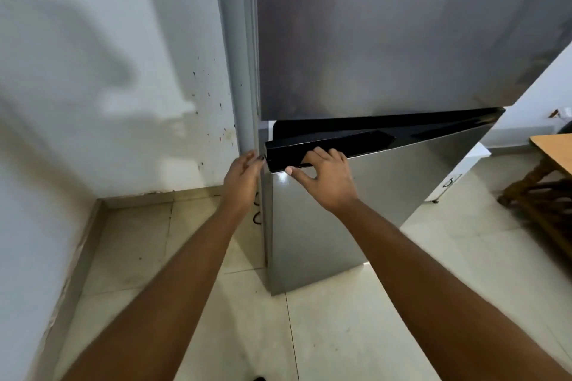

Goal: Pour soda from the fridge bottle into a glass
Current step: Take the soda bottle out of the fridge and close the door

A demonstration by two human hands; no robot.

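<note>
Curled over the black top edge of the lower fridge door (356,195), the right hand (328,179) grips it; the door stands slightly ajar. Left hand (243,179), fingers loosely spread, rests at the door's side edge. Bottle and glass are out of sight.

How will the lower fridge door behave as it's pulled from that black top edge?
The lower fridge door is a rigid steel-look panel, already ajar, so it should swing rather than flex. Its glossy black top edge may be slick; the right hand hooks fingers over it. Probably heavy for its size, so the left hand at the corner likely helps.
</note>
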